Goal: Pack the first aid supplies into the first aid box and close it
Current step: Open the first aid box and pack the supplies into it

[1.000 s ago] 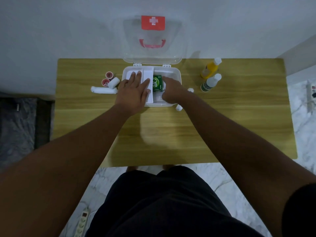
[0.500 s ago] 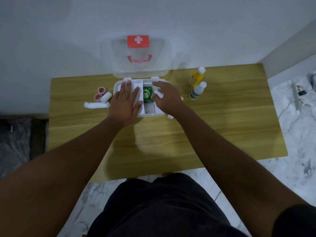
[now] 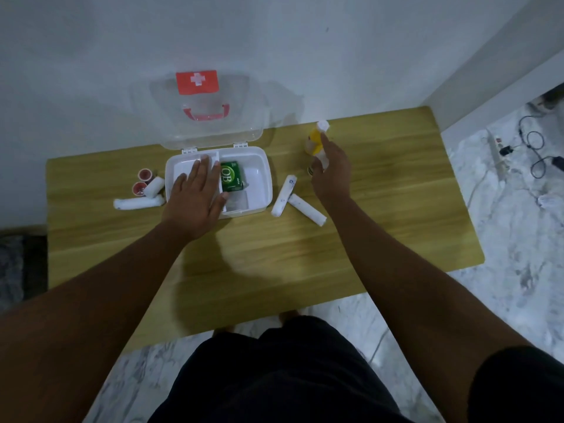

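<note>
I see my left hand spread flat over the open first aid box (green carton inside). My right hand reaches the yellow bottle; grip unclear. Two bandage rolls lie between them on the table.

Wooden table, white wall, marble floor.

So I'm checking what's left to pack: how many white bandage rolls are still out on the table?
4, possibly more hidden: two left of the first aid box, a short roll and a long roll; two right of it, an upright-angled roll and a slanted roll.
</note>
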